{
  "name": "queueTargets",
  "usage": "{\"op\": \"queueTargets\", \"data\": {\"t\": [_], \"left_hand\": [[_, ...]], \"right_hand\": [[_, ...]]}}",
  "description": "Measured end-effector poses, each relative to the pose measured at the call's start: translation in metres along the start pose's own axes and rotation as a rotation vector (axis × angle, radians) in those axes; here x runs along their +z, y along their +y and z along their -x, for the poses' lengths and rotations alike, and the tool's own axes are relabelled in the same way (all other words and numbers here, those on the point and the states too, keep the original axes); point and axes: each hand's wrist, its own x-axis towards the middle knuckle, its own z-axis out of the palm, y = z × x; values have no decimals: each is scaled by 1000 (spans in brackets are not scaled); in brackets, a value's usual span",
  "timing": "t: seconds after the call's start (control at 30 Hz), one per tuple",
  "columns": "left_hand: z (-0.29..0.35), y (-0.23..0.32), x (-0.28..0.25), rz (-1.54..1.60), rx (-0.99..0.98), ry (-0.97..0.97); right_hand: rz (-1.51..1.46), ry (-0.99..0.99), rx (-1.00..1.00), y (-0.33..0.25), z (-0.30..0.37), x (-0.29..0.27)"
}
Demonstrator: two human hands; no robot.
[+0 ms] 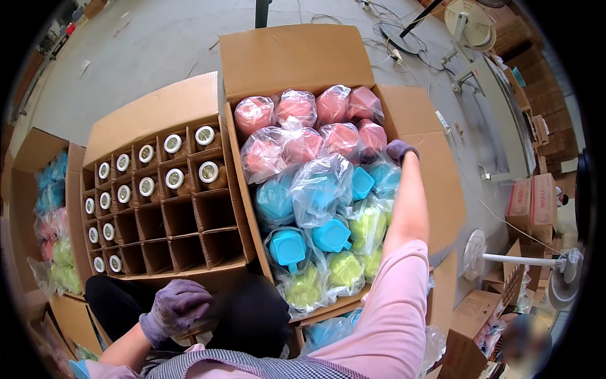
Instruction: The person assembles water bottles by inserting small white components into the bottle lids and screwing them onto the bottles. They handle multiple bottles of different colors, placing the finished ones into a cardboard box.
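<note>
My right hand (399, 151), in a purple glove, reaches into an open cardboard box (297, 60) packed with plastic-bagged lids in pink (297, 145), blue (319, 189) and green (344, 268). Its fingers curl onto a bagged item at the box's right side, between the pink and blue ones; what they grip is hidden. My left hand (173, 309), also gloved, is closed over a brown object with a pale top on my lap, close to my body. To its upper left stands a divided carton (151, 114) holding several brown bottles with white caps (174, 179).
The divided carton's near cells are empty. Another box with bagged blue, pink and green lids (53, 227) stands at the far left. Fans (562, 271), stacked cartons (530, 202) and cables lie on the grey floor to the right. A blurred person sits at the lower right.
</note>
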Motion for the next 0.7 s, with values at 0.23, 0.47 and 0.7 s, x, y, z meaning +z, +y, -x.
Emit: {"op": "queueTargets", "data": {"t": [0.23,0.47,0.7], "left_hand": [[15,-14,-6,-89,-5,1],[20,-33,-16,-57,65,-1],[18,-6,-27,-142,93,123]], "right_hand": [[52,-54,-5,-18,-14,36],[216,309,-203,89,-20,41],[-1354,691,-54,18,108,-46]]}}
